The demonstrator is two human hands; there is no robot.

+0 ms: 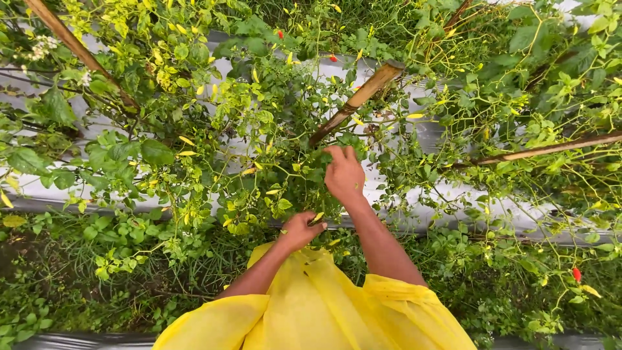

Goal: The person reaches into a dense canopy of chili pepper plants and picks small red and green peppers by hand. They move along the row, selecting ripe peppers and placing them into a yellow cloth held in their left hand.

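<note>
Yellow raincoat sleeves (311,311) fill the bottom of the view, closest to the camera. Just above them the left hand (299,230) is closed, and its fingers hold a small pale yellow chili (317,217) low in the chili plant (259,149). Higher up, the right hand (343,174) reaches into the green leaves; its fingers are curled among the stems, but I cannot tell if they grip something. A bamboo stake (357,98) leans just beyond this hand. Silver plastic mulch (447,207) lies under the plants. Far right, a red chili (576,273) hangs.
</note>
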